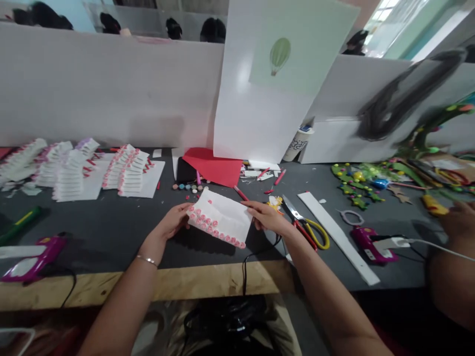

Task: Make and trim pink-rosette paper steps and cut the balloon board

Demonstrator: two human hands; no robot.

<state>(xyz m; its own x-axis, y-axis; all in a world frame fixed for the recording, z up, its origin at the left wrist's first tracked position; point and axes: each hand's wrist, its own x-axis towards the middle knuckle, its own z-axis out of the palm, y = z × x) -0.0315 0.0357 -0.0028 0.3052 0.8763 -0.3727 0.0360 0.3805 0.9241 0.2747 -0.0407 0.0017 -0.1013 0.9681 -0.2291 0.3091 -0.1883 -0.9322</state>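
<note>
Holding the white paper sheet [224,217] in my left hand [171,221] and right hand [265,217], I couldn't quite make out its tiny pink paper rosettes [208,225].

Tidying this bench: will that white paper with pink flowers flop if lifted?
The white paper looks thin, so it probably flexes, even held by both edges. It is likely light. The raised pink flowers may snag or get crushed if gripped.

Yellow-and-red-handled scissors [305,223] lie right of centre on the dark table [111,240], beside a long white strip [337,237]; magenta glue guns [371,245] [33,259] sit lower right and left, stacked white cards [129,170] upper left.
</note>
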